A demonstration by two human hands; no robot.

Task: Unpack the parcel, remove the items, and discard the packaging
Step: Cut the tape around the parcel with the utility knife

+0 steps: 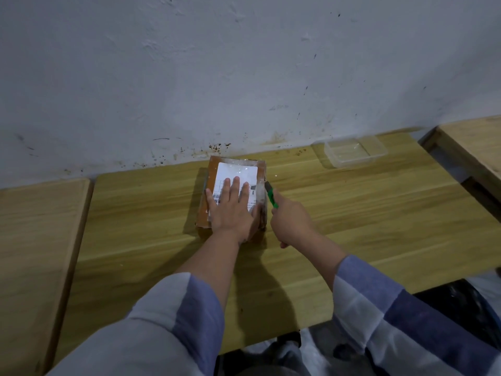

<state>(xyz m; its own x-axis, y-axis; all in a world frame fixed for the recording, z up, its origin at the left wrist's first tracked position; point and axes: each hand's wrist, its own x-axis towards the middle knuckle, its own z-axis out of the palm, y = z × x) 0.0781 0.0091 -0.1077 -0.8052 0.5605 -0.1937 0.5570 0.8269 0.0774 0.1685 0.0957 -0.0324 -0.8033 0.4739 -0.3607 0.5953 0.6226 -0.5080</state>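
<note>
Sleeved arms reach out: left hand (232, 210), fingers flat and spread, pins the parcel (235, 191) near the tabletop's (352, 213) far edge, while the right hand (291, 221), clamped on a green cutter (272, 195), seemingly works the side tape, where a slip could nick the left thumb or the contents.

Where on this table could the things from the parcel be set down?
Bare wood lies left of the parcel, up to the table's left edge, and right of the right hand, in front of the clear plastic tub. The middle is crowded: left hand pressing the parcel, green cutter beside it.

Left hand (233, 210) lies flat, palm down, fingers straight and slightly spread. Right hand (291, 222) is curled in a fist-like grip, both forearms reaching forward from rolled sleeves.
</note>
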